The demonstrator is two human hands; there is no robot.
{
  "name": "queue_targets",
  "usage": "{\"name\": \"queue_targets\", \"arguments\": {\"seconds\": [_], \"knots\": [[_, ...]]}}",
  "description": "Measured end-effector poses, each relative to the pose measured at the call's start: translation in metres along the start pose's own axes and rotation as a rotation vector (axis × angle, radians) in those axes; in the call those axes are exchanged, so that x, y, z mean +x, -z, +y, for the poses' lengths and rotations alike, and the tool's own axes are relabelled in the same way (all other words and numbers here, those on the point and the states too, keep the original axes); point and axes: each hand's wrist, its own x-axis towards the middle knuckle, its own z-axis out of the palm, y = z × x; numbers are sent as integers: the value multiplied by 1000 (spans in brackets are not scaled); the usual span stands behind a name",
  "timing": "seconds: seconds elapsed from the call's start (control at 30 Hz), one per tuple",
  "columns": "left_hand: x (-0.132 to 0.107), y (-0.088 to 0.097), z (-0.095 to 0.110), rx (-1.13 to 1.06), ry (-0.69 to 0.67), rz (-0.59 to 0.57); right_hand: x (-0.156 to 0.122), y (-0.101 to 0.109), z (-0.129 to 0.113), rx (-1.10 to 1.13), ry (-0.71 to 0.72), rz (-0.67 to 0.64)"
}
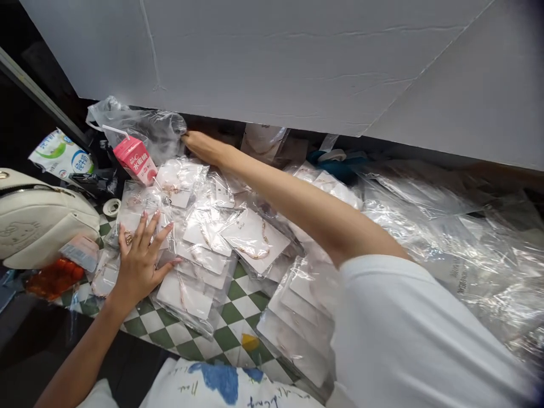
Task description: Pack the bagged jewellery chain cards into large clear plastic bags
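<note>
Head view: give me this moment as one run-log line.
left hand: fingers spread on jewelry packets | right hand: at plastic bag, grip unclear | nearby: pink carton, cream pouch

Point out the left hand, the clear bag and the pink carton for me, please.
Left hand (138, 262): head view, on the back of the hand.
Clear bag (156, 131): head view, on its crumpled plastic side.
Pink carton (138, 162): head view, on its printed front.
</note>
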Motion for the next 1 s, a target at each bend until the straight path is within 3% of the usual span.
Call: {"name": "queue_targets", "arguments": {"seconds": [0.17,0.23,0.3,0.4,0.5,0.57,0.63,0.73,0.77,0.8,0.9,1.0], "knots": [[1,1,1,-3,26,-15,-75,36,-37,-291,160,114],[2,1,1,-12,34,-22,-114,63,-51,-308,103,196],[2,3,1,-26,38,-31,-152,92,-60,-167,7,289],[4,11,4,-66,31,-37,-198,127,-61,305,-161,407],[12,28,16,-241,36,43,-227,144,-53,594,-365,387],[25,41,31,-543,132,92,-238,146,-47,681,-423,366],[44,51,52,-956,317,3,-245,145,-45,750,-406,363],[78,54,85,-1515,576,-409,-253,141,-48,811,-358,339],[88,51,96,-1653,632,-516,-256,141,-50,820,-349,329],[98,46,106,-1755,682,-539,-259,141,-50,821,-345,320],[120,30,130,-1882,774,-320,-273,144,-47,797,-376,257],[132,18,145,-1858,722,-106,-291,150,-40,665,-445,186]]}}
